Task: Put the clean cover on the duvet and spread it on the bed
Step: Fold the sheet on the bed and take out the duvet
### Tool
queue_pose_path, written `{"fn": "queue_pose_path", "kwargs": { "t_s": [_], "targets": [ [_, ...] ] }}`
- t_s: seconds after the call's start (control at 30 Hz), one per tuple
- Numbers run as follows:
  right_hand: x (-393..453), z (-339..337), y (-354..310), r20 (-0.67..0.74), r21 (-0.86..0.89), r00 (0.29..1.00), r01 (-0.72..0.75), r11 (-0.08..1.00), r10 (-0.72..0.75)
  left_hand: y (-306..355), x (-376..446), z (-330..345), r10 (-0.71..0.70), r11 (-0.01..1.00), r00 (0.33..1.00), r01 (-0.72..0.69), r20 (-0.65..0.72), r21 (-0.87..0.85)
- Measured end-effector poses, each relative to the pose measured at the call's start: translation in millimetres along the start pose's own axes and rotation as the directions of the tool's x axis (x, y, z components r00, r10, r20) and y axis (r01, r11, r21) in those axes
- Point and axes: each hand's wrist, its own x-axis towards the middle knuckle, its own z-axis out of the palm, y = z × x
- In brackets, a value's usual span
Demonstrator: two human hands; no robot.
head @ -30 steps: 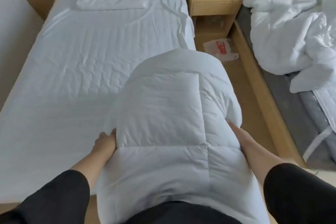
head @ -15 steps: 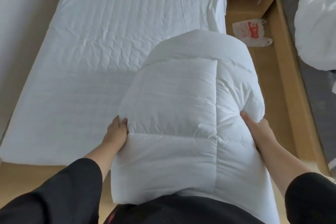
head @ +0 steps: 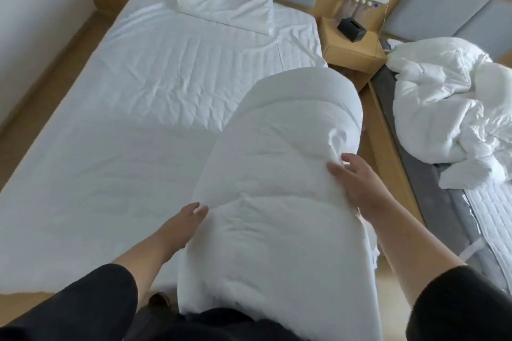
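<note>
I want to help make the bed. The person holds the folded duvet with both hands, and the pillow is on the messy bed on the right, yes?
Not quite: the head view shows the pillow on the smooth bed at left.

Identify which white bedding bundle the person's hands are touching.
The folded duvet held against the person's body; the crumpled bedding lies untouched on the other bed.

Both forearms reach forward, bare below dark sleeves pushed to the elbows. The left hand (head: 181,223) lies flat with straight fingers (head: 198,209) pointing ahead. The right hand (head: 356,181) is spread, its fingers relaxed and slightly splayed, palm turned inward.
</note>
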Motion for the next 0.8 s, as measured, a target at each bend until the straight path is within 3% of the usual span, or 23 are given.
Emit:
{"fn": "queue_pose_path", "kwargs": {
  "t_s": [0.07,0.13,0.27,0.37,0.53,0.67,0.8],
  "targets": [
    [-16.3,46.3,-40.1,0.182,0.141,0.982,0.031,0.989,-0.057,6.6,-20.4,-32.6,0.116,0.993,0.993,-0.116,0.012,-0.002],
    [-25.6,94.4,-65.0,0.346,0.093,0.929,0.104,0.990,-0.131,21.1,-37.4,-65.8,0.265,0.964,0.964,-0.263,-0.028,0.046],
    [-43.5,192.8,-77.5,0.380,0.055,0.904,0.187,0.981,-0.193,36.6,-63.3,-142.6,0.354,0.932,0.933,-0.357,-0.068,-0.053],
    [-61.1,250.0,-71.8,0.437,-0.084,0.863,0.319,0.944,-0.252,34.9,-71.5,-183.8,0.297,0.952,0.954,-0.294,-0.030,0.088],
    [-74.6,284.2,-42.8,0.569,-0.147,0.794,0.355,0.923,-0.214,12.1,-66.2,-206.0,0.140,0.935,0.963,-0.051,-0.231,0.352],
    [-59.7,266.1,14.1,0.502,-0.233,0.862,0.217,0.948,-0.074,1.4,-63.6,-207.8,0.095,0.943,0.959,-0.001,-0.267,0.333],
    [-26.7,254.6,54.4,0.365,-0.173,0.929,0.001,0.985,0.063,9.9,-57.2,-184.1,0.071,0.904,0.964,0.047,-0.258,0.425]
  ]
}}
